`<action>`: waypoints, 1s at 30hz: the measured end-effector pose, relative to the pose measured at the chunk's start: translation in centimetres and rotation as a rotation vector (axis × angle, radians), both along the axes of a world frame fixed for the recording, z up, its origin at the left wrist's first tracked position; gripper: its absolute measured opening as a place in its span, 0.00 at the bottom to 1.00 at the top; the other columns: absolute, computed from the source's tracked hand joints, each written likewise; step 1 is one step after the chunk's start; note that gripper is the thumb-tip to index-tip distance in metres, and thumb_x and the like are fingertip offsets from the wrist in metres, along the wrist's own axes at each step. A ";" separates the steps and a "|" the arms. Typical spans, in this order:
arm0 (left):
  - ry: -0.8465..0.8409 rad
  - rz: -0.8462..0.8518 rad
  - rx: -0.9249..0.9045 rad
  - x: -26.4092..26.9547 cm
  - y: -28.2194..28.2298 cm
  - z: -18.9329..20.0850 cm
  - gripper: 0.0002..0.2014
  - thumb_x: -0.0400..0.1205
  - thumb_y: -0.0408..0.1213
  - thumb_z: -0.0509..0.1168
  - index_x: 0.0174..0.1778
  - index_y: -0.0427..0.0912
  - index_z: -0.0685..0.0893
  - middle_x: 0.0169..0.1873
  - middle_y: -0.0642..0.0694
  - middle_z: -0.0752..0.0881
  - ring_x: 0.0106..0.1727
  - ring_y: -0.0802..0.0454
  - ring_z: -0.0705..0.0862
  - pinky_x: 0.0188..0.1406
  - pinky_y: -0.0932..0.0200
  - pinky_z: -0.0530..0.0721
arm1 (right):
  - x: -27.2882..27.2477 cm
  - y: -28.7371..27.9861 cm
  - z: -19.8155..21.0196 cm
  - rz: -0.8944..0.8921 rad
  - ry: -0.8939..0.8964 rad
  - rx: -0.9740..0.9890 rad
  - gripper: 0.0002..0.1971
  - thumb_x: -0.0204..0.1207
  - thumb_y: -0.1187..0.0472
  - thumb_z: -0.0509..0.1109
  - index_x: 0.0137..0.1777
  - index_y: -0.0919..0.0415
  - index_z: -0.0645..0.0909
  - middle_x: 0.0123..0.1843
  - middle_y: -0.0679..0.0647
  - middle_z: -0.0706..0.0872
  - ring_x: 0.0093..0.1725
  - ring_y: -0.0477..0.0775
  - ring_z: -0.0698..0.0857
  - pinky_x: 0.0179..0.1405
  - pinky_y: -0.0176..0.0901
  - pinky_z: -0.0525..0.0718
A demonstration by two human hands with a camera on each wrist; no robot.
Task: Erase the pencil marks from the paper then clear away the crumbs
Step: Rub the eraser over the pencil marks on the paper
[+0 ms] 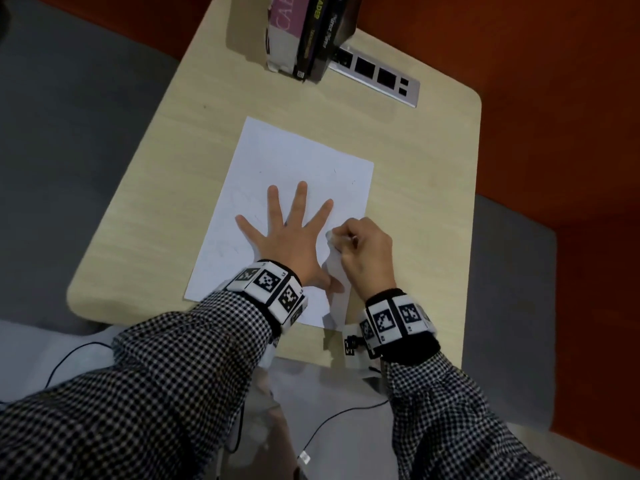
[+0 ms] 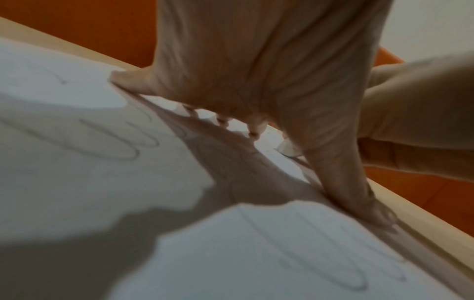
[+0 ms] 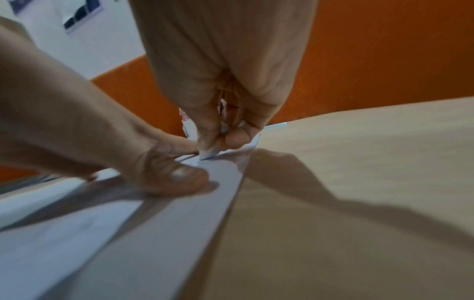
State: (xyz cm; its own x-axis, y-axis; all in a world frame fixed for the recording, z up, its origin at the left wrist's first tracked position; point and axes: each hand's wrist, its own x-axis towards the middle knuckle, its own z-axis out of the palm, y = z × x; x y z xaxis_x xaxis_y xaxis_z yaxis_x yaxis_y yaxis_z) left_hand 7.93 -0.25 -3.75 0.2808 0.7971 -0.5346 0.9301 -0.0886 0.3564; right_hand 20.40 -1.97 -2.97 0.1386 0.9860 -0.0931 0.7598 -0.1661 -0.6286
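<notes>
Paper (image 1: 298, 161) is the reference: a white sheet lying flat on the desk (image 1: 166, 161), near edge towards the person. Left of its centre, faint looping pencil marks (image 2: 123, 150) remain, clearly visible from the left wrist view. On the sheet's middle, the left hand (image 1: 294, 237) lies flat with fingers spread straight, pressing the paper down and grasping nothing. At the sheet's right margin, just beside the left thumb, the right hand (image 1: 363, 251) is curled around a small white eraser (image 3: 207, 155), pinching it between thumb and fingertips, its tip touching the paper. Crumbs cannot be made out in any view.

Assessment: erasing is under way; marks left of the holding hand are not yet done. Recommended practice: keep the flat hand close to the rubbing point so the sheet does not buckle or tear; stroke away from that hand, towards the paper's edge; use short, moderate strokes. Reposition the holding hand before treating the left-hand marks. Risk: creasing at the right margin.

Beyond the paper's far edge stand books (image 1: 311, 32) and a socket strip (image 1: 377, 77).
</notes>
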 end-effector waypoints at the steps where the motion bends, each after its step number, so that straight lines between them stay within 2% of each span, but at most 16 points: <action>1: 0.006 0.003 -0.005 0.0 -0.1 0.0 0.68 0.56 0.74 0.73 0.79 0.69 0.29 0.78 0.52 0.20 0.78 0.35 0.21 0.62 0.10 0.39 | -0.1 -1.0 -0.1 0.015 -0.014 0.014 0.05 0.70 0.69 0.67 0.34 0.66 0.81 0.36 0.60 0.84 0.35 0.52 0.78 0.32 0.25 0.71; 4: 0.029 0.015 -0.005 0.0 0.0 -0.2 0.65 0.63 0.65 0.75 0.79 0.68 0.29 0.78 0.52 0.19 0.78 0.35 0.21 0.63 0.09 0.40 | -0.7 -3.9 0.3 0.034 -0.014 0.020 0.06 0.67 0.71 0.69 0.29 0.67 0.79 0.31 0.61 0.81 0.30 0.53 0.77 0.30 0.22 0.70; 7: 0.018 0.001 -0.006 0.2 -0.1 -0.3 0.69 0.56 0.73 0.74 0.78 0.68 0.27 0.77 0.52 0.19 0.77 0.34 0.20 0.62 0.09 0.39 | -0.2 -0.7 0.3 -0.002 -0.018 -0.019 0.03 0.69 0.69 0.71 0.34 0.66 0.84 0.36 0.62 0.84 0.34 0.56 0.81 0.32 0.24 0.69; 8: 0.020 -0.004 -0.003 0.1 -0.1 -0.4 0.70 0.54 0.75 0.73 0.78 0.68 0.26 0.77 0.52 0.18 0.77 0.34 0.19 0.61 0.09 0.39 | 0.2 1.1 0.2 -0.030 -0.018 -0.028 0.03 0.70 0.69 0.70 0.36 0.66 0.84 0.38 0.62 0.85 0.37 0.56 0.81 0.34 0.26 0.72; 10: 0.030 -0.010 -0.006 0.0 0.0 -0.4 0.71 0.52 0.77 0.72 0.78 0.68 0.26 0.76 0.51 0.17 0.77 0.34 0.19 0.61 0.09 0.40 | 0.5 2.8 0.2 -0.058 -0.006 -0.033 0.04 0.70 0.70 0.68 0.38 0.67 0.84 0.40 0.62 0.85 0.40 0.58 0.82 0.39 0.40 0.78; 13: 0.018 0.002 -0.012 0.2 0.1 -0.3 0.69 0.55 0.74 0.73 0.78 0.68 0.26 0.77 0.52 0.18 0.77 0.34 0.20 0.61 0.09 0.40 | -0.1 -1.0 0.3 -0.028 -0.064 -0.008 0.06 0.71 0.68 0.69 0.33 0.67 0.80 0.35 0.62 0.82 0.34 0.57 0.79 0.32 0.42 0.72; 15: 0.022 0.016 -0.012 0.2 0.1 -0.4 0.67 0.60 0.70 0.74 0.79 0.68 0.28 0.77 0.51 0.19 0.78 0.34 0.20 0.62 0.08 0.41 | -0.5 -3.8 0.6 0.007 -0.041 -0.018 0.08 0.70 0.67 0.71 0.31 0.67 0.80 0.33 0.62 0.81 0.31 0.57 0.78 0.29 0.45 0.74; 19: 0.016 0.004 -0.008 0.2 0.0 -0.3 0.71 0.54 0.75 0.74 0.79 0.67 0.27 0.77 0.51 0.18 0.77 0.34 0.19 0.61 0.09 0.39 | 0.1 1.1 0.6 -0.006 -0.049 -0.023 0.06 0.71 0.66 0.69 0.36 0.68 0.84 0.36 0.63 0.85 0.37 0.59 0.82 0.34 0.39 0.72; 21: 0.021 0.004 -0.008 0.1 0.1 -0.3 0.71 0.53 0.76 0.73 0.79 0.67 0.27 0.77 0.51 0.18 0.77 0.34 0.19 0.61 0.09 0.39 | 0.4 3.2 0.4 -0.032 -0.045 0.002 0.05 0.71 0.67 0.69 0.37 0.68 0.84 0.38 0.62 0.85 0.39 0.60 0.83 0.35 0.42 0.75; 23: 0.018 0.010 -0.016 0.2 0.1 -0.3 0.70 0.54 0.75 0.74 0.78 0.68 0.27 0.78 0.51 0.19 0.77 0.34 0.20 0.61 0.09 0.39 | 0.1 1.5 -0.1 -0.048 -0.069 0.019 0.07 0.72 0.65 0.69 0.36 0.69 0.82 0.37 0.63 0.83 0.36 0.60 0.81 0.33 0.44 0.74; 26: 0.017 0.033 -0.020 0.3 0.1 -0.2 0.66 0.61 0.68 0.76 0.79 0.68 0.29 0.78 0.52 0.19 0.78 0.34 0.20 0.63 0.09 0.40 | -0.7 -2.9 0.3 -0.009 -0.053 -0.001 0.10 0.70 0.61 0.68 0.31 0.67 0.79 0.33 0.62 0.81 0.30 0.56 0.77 0.27 0.34 0.65; 28: 0.022 0.023 -0.017 0.2 0.1 -0.2 0.67 0.59 0.70 0.75 0.79 0.68 0.28 0.78 0.51 0.19 0.78 0.34 0.20 0.62 0.09 0.40 | -0.5 -2.0 0.5 0.004 -0.028 -0.029 0.07 0.69 0.63 0.70 0.33 0.66 0.82 0.34 0.62 0.83 0.32 0.56 0.79 0.29 0.29 0.67; 30: 0.019 0.005 -0.010 0.3 0.1 -0.2 0.70 0.55 0.75 0.73 0.78 0.68 0.27 0.77 0.51 0.19 0.77 0.34 0.20 0.61 0.09 0.39 | 0.0 1.3 0.3 -0.010 -0.053 -0.031 0.04 0.71 0.66 0.71 0.37 0.67 0.84 0.39 0.63 0.85 0.38 0.59 0.82 0.35 0.34 0.71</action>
